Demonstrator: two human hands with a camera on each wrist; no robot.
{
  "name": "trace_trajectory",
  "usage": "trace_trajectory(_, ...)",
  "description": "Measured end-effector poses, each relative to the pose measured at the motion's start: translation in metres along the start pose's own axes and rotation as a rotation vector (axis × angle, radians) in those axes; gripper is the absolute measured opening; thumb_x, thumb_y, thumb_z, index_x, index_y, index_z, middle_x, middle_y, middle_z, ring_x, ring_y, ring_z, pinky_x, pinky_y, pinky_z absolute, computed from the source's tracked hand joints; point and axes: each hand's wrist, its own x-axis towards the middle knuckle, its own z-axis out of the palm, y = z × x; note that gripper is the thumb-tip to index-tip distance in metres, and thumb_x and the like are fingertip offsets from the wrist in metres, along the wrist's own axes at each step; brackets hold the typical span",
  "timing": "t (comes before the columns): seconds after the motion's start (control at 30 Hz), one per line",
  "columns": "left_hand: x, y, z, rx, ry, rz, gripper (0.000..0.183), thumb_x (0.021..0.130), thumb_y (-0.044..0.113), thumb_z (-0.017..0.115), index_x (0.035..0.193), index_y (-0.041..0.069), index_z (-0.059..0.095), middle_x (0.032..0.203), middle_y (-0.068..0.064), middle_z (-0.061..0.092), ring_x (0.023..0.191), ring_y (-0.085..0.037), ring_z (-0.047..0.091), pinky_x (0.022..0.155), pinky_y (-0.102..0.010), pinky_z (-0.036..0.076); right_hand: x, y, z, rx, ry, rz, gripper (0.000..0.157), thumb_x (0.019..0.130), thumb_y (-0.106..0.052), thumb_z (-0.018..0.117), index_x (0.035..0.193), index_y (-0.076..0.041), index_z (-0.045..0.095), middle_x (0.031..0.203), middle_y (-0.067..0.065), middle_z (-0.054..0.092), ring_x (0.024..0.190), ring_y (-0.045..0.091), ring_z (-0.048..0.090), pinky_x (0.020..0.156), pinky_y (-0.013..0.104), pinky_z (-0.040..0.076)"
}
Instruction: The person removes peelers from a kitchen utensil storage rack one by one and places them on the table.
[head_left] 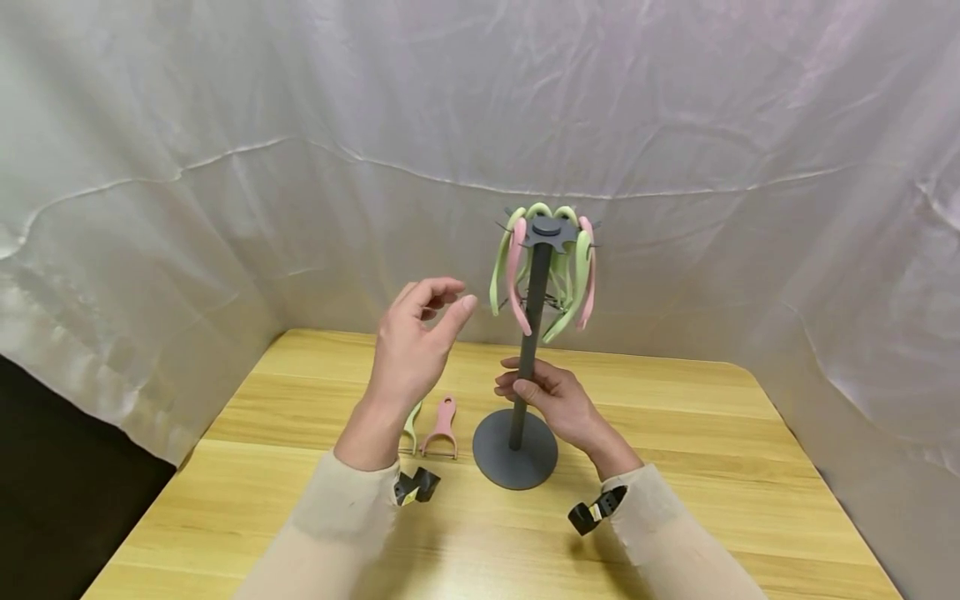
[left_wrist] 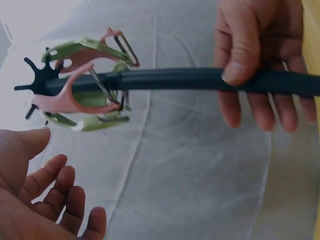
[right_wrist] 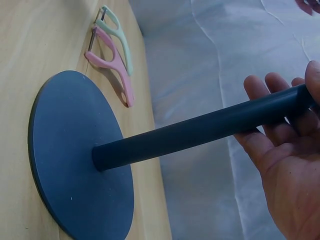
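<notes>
A dark grey stand (head_left: 537,292) stands upright on its round base, several pink and green Y-shaped peelers hanging from the hooks at its top. My right hand (head_left: 555,402) holds the lower half of the post, thumb in front and fingers behind. To the left of the hanging peelers, my left hand (head_left: 414,342) is raised with nothing in it, its fingers loosely bent and apart from the thumb. One hanging pink peeler (left_wrist: 57,100) is near that hand's thumb in the left wrist view. On the table lie a pink peeler (head_left: 446,414) and a green peeler (right_wrist: 120,37), side by side left of the base.
The stand's base (head_left: 515,471) rests on a wooden table (head_left: 675,433). Pale cloth curtains (head_left: 360,233) enclose the table at the back and sides. A black area (head_left: 60,475) shows at the lower left.
</notes>
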Motion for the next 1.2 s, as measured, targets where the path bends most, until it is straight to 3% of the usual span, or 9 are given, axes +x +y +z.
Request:
trace_trajectory(0.13, 0.003, 0.010, 0.004, -0.064, 0.009, 0.066, 0.027, 0.102, 0.038, 0.071, 0.121, 0.019, 0.075, 0.116, 0.002, 0.067, 0.111, -0.020, 0.059, 0.101, -0.046, 0.049, 0.000, 0.000, 0.000, -0.002, -0.001, 0.000, 0.038, 0.109, -0.017, 0.060, 0.143, -0.001, 0.060, 0.130, 0.028, 0.068, 0.118, 0.029, 0.073, 0.101, 0.041, 0.059)
trace_trajectory(0.3, 0.008, 0.020, 0.010, -0.087, -0.013, 0.096, 0.030, 0.103, 0.036, 0.070, 0.124, 0.015, 0.074, 0.118, 0.000, 0.066, 0.113, -0.024, 0.058, 0.100, -0.043, 0.048, 0.000, 0.000, -0.001, -0.007, 0.002, -0.001, 0.037, 0.109, -0.016, 0.060, 0.143, -0.001, 0.060, 0.130, 0.028, 0.069, 0.116, 0.025, 0.074, 0.101, 0.041, 0.059)
trace_trajectory(0.5, 0.012, 0.028, 0.014, -0.067, -0.034, 0.095, 0.035, 0.103, 0.039, 0.069, 0.128, 0.014, 0.073, 0.121, -0.007, 0.066, 0.110, -0.021, 0.055, 0.098, -0.043, 0.047, 0.000, 0.001, -0.001, -0.010, -0.003, -0.006, 0.038, 0.109, -0.016, 0.060, 0.144, -0.002, 0.060, 0.130, 0.031, 0.067, 0.116, 0.024, 0.074, 0.101, 0.041, 0.059)
trace_trajectory(1.2, 0.019, 0.040, 0.025, -0.005, -0.018, 0.067, 0.033, 0.099, 0.040, 0.075, 0.125, 0.020, 0.076, 0.114, 0.000, 0.064, 0.111, -0.015, 0.054, 0.090, -0.038, 0.048, 0.000, 0.001, 0.000, -0.009, 0.001, -0.005, 0.037, 0.109, -0.015, 0.059, 0.143, -0.002, 0.061, 0.130, 0.026, 0.069, 0.115, 0.022, 0.074, 0.101, 0.041, 0.059)
